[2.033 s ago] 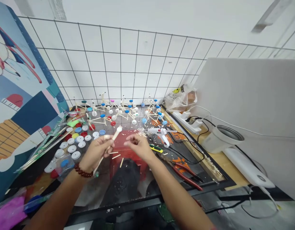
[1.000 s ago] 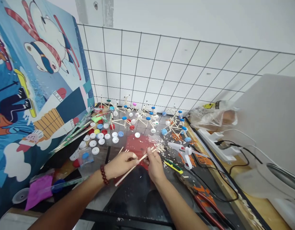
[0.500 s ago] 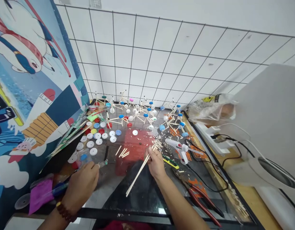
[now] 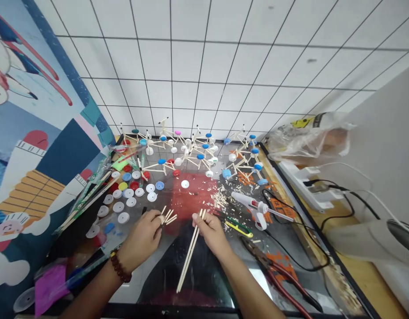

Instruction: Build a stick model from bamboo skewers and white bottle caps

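My right hand [image 4: 213, 232] is closed around two long thin wooden sticks [image 4: 188, 260], pinched near their upper ends and slanting down toward the table's front edge. My left hand [image 4: 143, 235], with a beaded bracelet on the wrist, reaches over the table. Its fingers are partly bent, the thumb apart from the forefinger, and the fingertips are at several short cut sticks [image 4: 170, 217]. Whether a fingertip presses on one of them is hard to see. Right of my right hand lie a yellow-green utility knife [image 4: 239, 228] and a heap of wood chips [image 4: 220, 199].
Stick-and-bottle-cap models [image 4: 199, 157] stand along the back. Loose bottle caps [image 4: 131, 201] spread on the left. A white glue gun [image 4: 254, 206] with its cable and red-handled pliers [image 4: 274, 270] lie right. A power strip [image 4: 306, 188] sits beyond the table's right edge.
My left hand has moved right and away from me, from the plastic bag by the caps to the short sticks. My right hand keeps the long sticks. The camera view has tilted and shifted.
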Demonstrator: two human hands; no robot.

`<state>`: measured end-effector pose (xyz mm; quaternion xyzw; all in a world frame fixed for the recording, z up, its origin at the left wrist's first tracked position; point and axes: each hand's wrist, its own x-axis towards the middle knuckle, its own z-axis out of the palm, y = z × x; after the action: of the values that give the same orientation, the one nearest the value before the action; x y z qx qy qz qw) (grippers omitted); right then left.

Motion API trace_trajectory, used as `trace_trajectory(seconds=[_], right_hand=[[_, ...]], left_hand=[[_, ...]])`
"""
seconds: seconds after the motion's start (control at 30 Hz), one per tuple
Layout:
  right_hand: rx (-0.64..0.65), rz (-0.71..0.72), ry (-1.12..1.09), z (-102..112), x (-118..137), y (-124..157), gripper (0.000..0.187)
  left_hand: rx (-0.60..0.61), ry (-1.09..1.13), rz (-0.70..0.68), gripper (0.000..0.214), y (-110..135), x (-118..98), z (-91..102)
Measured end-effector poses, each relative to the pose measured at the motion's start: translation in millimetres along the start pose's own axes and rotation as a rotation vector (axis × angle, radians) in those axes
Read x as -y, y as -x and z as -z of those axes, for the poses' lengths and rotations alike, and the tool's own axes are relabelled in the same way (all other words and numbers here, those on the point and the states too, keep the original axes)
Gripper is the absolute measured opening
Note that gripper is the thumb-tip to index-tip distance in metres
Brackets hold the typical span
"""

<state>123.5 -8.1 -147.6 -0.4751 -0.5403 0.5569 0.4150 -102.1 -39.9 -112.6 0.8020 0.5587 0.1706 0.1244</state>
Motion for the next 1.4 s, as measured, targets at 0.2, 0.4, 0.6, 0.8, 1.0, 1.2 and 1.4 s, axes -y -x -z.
trace_trajectory(seconds=[0.2,0.4,0.6,0.8,1.0,1.2,1.4], right_hand=[[0.030,-0.004,0.070,4,4,-1,0.040],[0.072,0.001,0.133,6,10,0,0.038],[0.077,-0.008,0.179,7,14,0,0.033],[0.070,-0.013,0.226,8,14,2,0.029],[0.072,-0.021,0.239,9,11,4,0.028],[0.085,-0.014,0.247,9,16,3,0.028],[0.061,-0.045,0.193,8,13,6,0.027]], left_hand=[[0.009,0.104,-0.023,0.023,0,6,0.3],[0.027,0.151,-0.038,0.023,-5,12,-9.5],[0.029,0.118,-0.058,0.023,-1,9,-16.2],[0.053,0.227,0.004,0.036,3,13,-8.0],[0.101,0.370,0.078,0.038,0,23,-6.3],[0.022,0.341,0.103,0.027,-9,18,-13.3],[-0.105,0.247,-0.010,0.034,-5,14,-9.3]])
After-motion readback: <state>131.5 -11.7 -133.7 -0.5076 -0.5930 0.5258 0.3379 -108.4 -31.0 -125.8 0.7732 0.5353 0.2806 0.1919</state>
